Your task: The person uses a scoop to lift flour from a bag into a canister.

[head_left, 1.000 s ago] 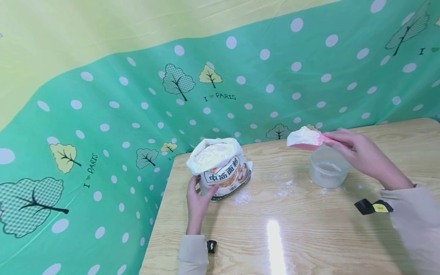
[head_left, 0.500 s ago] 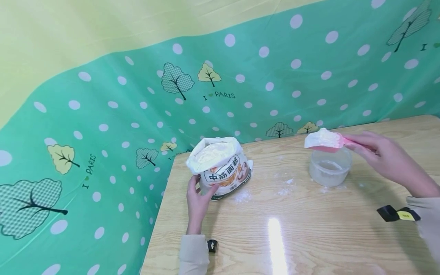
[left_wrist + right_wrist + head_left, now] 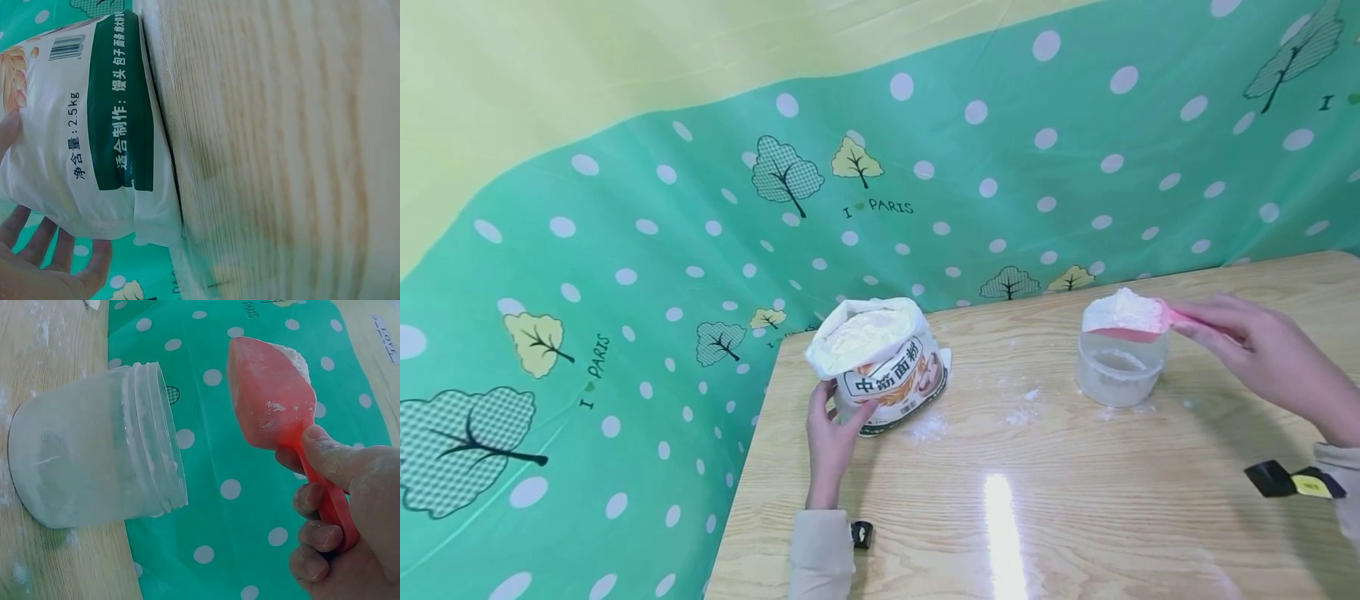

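Observation:
My right hand (image 3: pixel 1262 342) grips the handle of a pink scoop (image 3: pixel 269 400) heaped with white flour (image 3: pixel 1127 308). The scoop is held level above the mouth of a clear plastic jar (image 3: pixel 1116 379), apart from it in the right wrist view. A little flour dust clings to the jar's inside. On the table's left, an open white flour bag (image 3: pixel 891 379) stands with its rim rolled down and flour up near the top. Around its near left side my left hand (image 3: pixel 832 442) holds it, thumb on the front and fingers (image 3: pixel 62 250) along the side.
Spilled flour (image 3: pixel 928 427) dusts the wooden table (image 3: pixel 940 517) between bag and jar. Behind and to the left hangs a green and yellow curtain (image 3: pixel 700 250) with dots and trees, right against the table's edge.
My right hand has carried the loaded scoop rightward until it is over the jar, lowering it slightly at the end. The left hand and the flour bag have stayed in place.

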The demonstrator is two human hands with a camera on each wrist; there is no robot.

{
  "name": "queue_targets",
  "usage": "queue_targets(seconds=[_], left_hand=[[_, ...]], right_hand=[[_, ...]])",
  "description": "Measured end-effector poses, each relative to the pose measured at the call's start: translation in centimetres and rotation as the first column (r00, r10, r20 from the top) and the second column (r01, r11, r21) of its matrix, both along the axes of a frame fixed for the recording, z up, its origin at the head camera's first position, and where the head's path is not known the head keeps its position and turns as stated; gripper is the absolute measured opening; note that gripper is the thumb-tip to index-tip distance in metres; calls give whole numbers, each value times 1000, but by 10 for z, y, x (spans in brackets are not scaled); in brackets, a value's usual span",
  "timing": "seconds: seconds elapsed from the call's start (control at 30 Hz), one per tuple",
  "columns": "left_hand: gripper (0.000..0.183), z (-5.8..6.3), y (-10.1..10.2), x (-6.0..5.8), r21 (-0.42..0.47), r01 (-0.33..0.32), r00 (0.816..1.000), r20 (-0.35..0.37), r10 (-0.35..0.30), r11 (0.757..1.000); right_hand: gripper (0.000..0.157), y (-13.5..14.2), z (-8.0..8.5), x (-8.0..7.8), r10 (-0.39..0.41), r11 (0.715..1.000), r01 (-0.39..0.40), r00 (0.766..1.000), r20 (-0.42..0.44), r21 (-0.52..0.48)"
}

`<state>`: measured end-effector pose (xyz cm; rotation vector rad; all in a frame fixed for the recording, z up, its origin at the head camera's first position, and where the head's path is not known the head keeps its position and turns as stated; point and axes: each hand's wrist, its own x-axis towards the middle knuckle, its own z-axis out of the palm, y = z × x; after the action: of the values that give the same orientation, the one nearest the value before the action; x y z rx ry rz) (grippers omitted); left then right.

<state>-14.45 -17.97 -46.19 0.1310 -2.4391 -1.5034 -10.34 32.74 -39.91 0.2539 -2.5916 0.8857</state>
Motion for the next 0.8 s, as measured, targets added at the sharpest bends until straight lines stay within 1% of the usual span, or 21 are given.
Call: queue_targets(seconds=[0.27, 0.37, 0.57, 0.8], left_hand=[[79, 0, 0, 0, 5, 3, 1000, -5, -3, 1000], [81, 0, 1, 0, -1, 3, 1000, 0, -3, 1000], [83, 2, 1, 0, -5, -1, 1000, 7, 1, 1000], [84, 1, -1, 0, -15, 6, 1000, 12, -6, 1000]], right_hand=[[25, 8, -3, 7, 7, 999, -5, 999, -47, 46], [25, 13, -5, 8, -1, 998, 4, 999, -53, 63], [25, 20, -6, 9, -31, 995, 35, 998, -48, 89], [25, 23, -12, 10, -31, 992, 34, 999, -25, 119]])
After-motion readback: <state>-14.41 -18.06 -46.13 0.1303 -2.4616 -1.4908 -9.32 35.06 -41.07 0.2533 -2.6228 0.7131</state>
